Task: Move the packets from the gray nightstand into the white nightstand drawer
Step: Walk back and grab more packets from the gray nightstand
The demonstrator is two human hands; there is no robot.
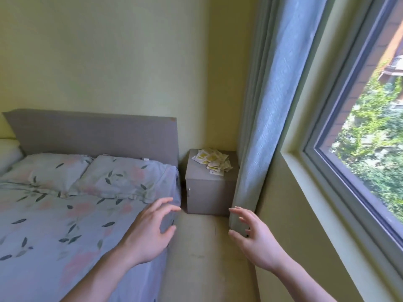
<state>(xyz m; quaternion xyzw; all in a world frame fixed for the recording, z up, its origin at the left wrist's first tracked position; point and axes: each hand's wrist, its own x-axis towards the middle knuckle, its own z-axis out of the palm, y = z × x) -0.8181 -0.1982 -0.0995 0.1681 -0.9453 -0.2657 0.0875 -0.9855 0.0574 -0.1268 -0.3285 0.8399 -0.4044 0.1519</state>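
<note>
Bright daylight enters through the window (359, 131); edges bend with wide-angle distortion, slightly soft.

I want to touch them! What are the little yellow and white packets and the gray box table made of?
The small yellow-and-white packets look like thin paper or foil sachets: flat, light, lying crumpled in a loose heap. Too small to tell which. The gray box nightstand looks like matte laminated board, with flat, sharp-edged panels and a small metal knob.
</note>
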